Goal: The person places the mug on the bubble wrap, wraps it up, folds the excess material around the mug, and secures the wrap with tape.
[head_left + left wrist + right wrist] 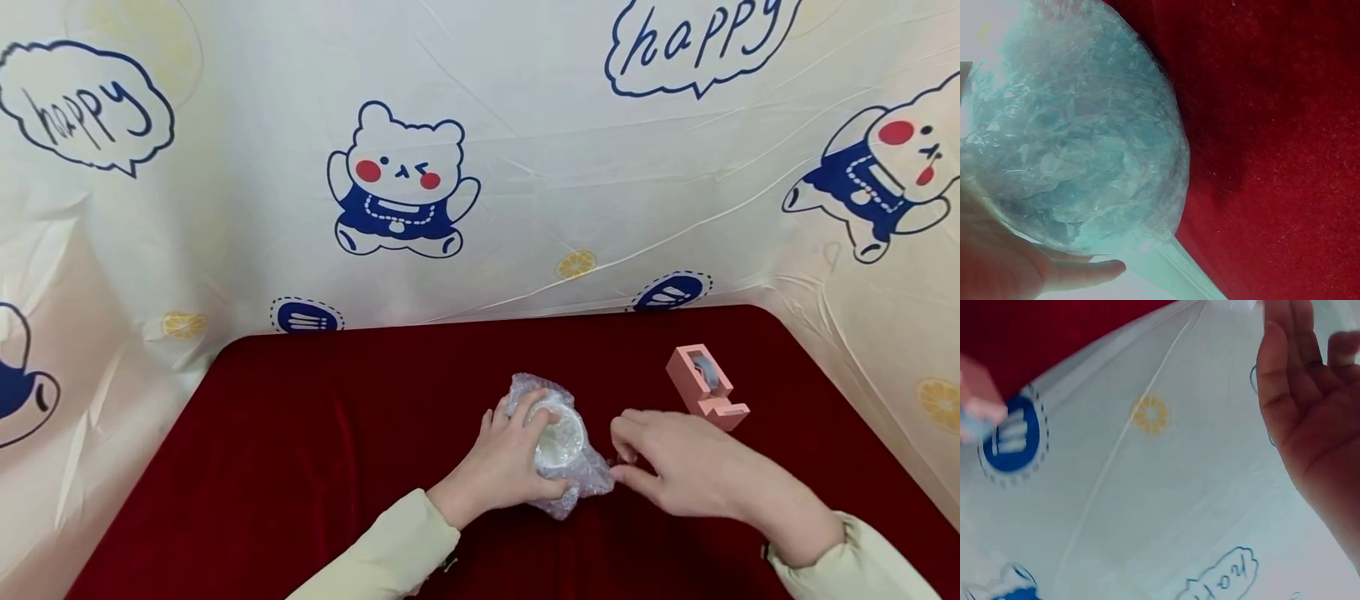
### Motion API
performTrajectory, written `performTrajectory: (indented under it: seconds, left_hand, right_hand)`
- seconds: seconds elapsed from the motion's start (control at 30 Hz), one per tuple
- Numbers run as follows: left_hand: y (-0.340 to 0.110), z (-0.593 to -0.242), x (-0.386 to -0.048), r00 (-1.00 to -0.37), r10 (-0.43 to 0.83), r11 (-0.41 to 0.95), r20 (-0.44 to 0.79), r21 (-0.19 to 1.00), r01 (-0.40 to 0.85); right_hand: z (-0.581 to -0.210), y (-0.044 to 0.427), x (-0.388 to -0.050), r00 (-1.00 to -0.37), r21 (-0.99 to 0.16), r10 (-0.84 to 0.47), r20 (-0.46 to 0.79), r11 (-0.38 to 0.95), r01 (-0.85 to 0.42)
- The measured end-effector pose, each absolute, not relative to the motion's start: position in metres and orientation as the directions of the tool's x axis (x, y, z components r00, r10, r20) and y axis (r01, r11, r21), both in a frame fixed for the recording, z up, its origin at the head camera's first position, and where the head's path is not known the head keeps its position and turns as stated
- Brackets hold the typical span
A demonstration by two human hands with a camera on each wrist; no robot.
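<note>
A round, pale item wrapped in bubble wrap (592, 475) rests on the red cloth, its circular rim (570, 433) facing up. What is inside the wrapping cannot be told for sure. My left hand (512, 454) holds it from the left, with fingers over the rim and the thumb along the near side. In the left wrist view the bubble wrap (1085, 125) fills much of the picture, above the thumb. My right hand (686, 462) is at the wrap's right corner, thumb tip touching or almost touching it. Whether its bent fingers pinch the plastic is unclear.
A pink tape dispenser (686, 375) with a roll of tape (706, 372) stands beyond my right hand. The red cloth (262, 458) covers the table. A printed white curtain (525, 167) hangs behind and at both sides.
</note>
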State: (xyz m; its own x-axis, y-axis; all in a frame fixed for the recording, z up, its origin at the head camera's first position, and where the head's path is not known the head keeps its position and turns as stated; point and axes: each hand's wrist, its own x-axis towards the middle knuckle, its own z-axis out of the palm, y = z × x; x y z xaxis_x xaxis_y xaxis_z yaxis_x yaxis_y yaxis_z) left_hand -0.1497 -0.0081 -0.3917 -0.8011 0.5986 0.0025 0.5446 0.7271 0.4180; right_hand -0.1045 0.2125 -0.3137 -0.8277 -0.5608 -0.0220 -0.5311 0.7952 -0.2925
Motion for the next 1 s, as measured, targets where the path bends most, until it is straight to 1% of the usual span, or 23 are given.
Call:
performTrajectory:
  seconds: [0.1,0.2,0.3,0.4,0.5,0.7,0.8,1.0]
  left_hand:
    - [-0.009,-0.392,-0.150,-0.802,0.597,0.729,0.004,0.416,0.544]
    - [-0.011,-0.392,-0.150,-0.803,0.595,0.725,0.012,0.423,0.544]
    - [-0.011,-0.393,-0.149,-0.803,0.595,0.721,0.021,0.427,0.545]
    - [-0.011,-0.394,-0.149,-0.802,0.597,0.717,0.023,0.433,0.547]
    - [-0.010,-0.395,-0.149,-0.801,0.599,0.715,0.020,0.436,0.546]
    - [-0.010,-0.396,-0.149,-0.801,0.599,0.719,0.014,0.431,0.545]
    - [-0.010,-0.396,-0.150,-0.795,0.607,0.712,0.019,0.432,0.554]
    - [-0.012,-0.397,-0.152,-0.782,0.622,0.687,0.026,0.460,0.562]
  right_hand:
    - [-0.306,0.214,-0.114,-0.827,-0.170,-0.559,-0.055,0.822,-0.544]
    - [-0.301,0.211,-0.123,-0.820,-0.027,-0.572,-0.030,0.820,-0.571]
    - [-0.296,0.204,-0.131,-0.797,0.118,-0.604,-0.002,0.792,-0.599]
    - [-0.292,0.195,-0.138,-0.775,0.186,-0.632,-0.003,0.761,-0.622]
    - [-0.288,0.185,-0.145,-0.771,0.191,-0.637,-0.027,0.753,-0.629]
    - [-0.284,0.169,-0.160,-0.774,0.133,-0.623,-0.114,0.762,-0.633]
    - [-0.283,0.163,-0.170,-0.763,0.087,-0.624,-0.169,0.761,-0.643]
    - [-0.288,0.155,-0.191,-0.728,-0.064,-0.617,-0.298,0.774,-0.630]
